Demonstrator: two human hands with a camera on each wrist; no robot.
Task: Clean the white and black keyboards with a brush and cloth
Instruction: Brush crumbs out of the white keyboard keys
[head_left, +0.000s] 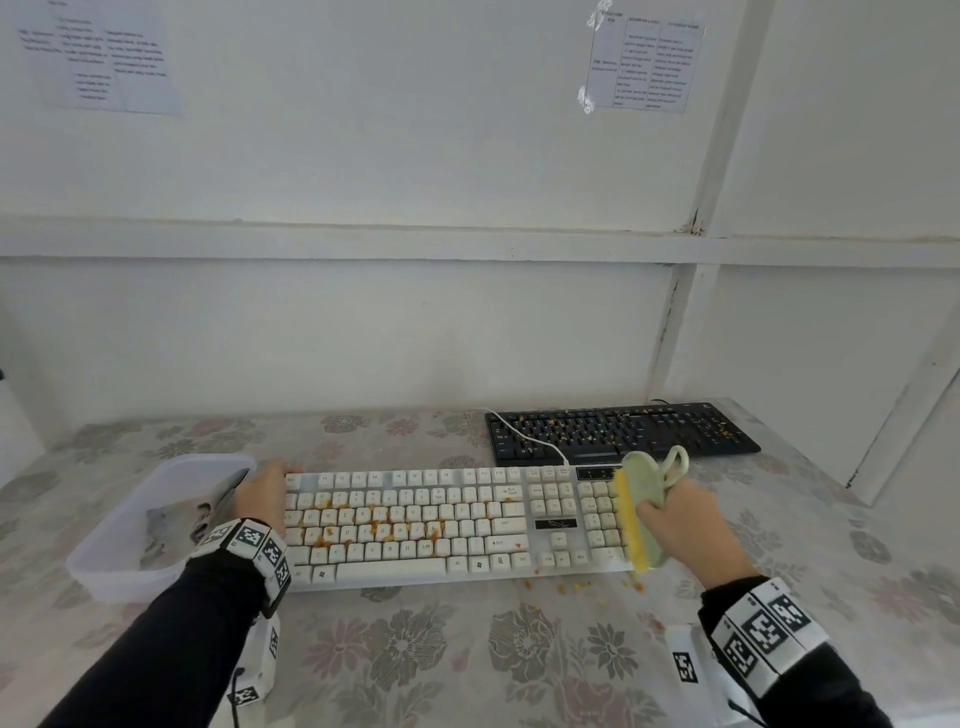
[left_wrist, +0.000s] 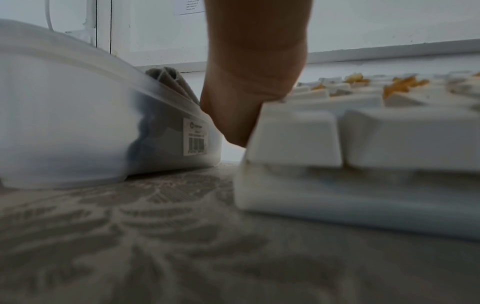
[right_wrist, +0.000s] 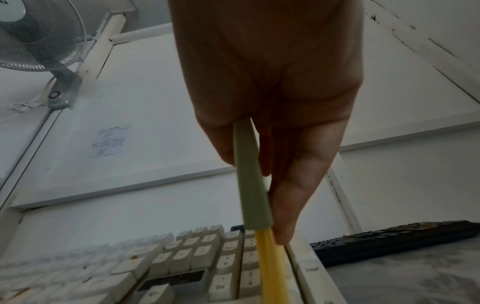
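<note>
The white keyboard (head_left: 457, 525) lies across the middle of the table, with orange crumbs among its letter keys. My right hand (head_left: 680, 525) grips a green brush (head_left: 644, 488), and its yellow bristles (head_left: 631, 525) stand on the number pad at the keyboard's right end. In the right wrist view the brush (right_wrist: 253, 185) shows edge-on between my fingers. My left hand (head_left: 262, 493) rests with straight fingers against the keyboard's left end (left_wrist: 293, 142), beside the container. The black keyboard (head_left: 623, 434), also strewn with crumbs, lies at the back right. A grey cloth (head_left: 171, 525) sits in the container.
A clear plastic container (head_left: 119, 566) stands left of the white keyboard, touching my left hand. Loose crumbs (head_left: 582, 587) lie on the floral tablecloth (head_left: 467, 649) by the keyboard's front right. The white cable (head_left: 530, 439) crosses the black keyboard. A wall fan (right_wrist: 39, 35) hangs overhead.
</note>
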